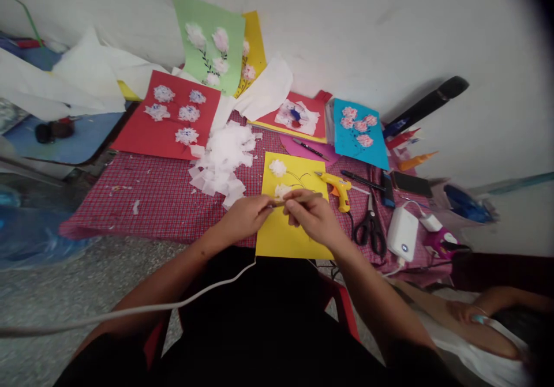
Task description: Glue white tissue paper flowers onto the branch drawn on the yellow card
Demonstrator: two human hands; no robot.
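Note:
My left hand (246,218) and my right hand (315,218) meet over a yellow sheet (277,238). Between their closed fingertips runs a thin brownish stick (311,195); its exact kind is too small to make out. On the sheet are a white tissue flower (277,168), a second white tissue flower (282,190) partly behind my fingers, and drawn dark stems. A yellow glue gun (339,188) lies on the sheet's right edge, its nozzle pointing left. To the left of the sheet is a heap of white tissue pieces (225,153).
Black-handled scissors (371,228) and a white power bank (403,234) lie at right. Behind are a red sheet (142,124), a green sheet (182,32) and a blue sheet (381,150) with tissue flowers. A white cable (190,301) crosses my lap. Another person's hand (463,312) shows lower right.

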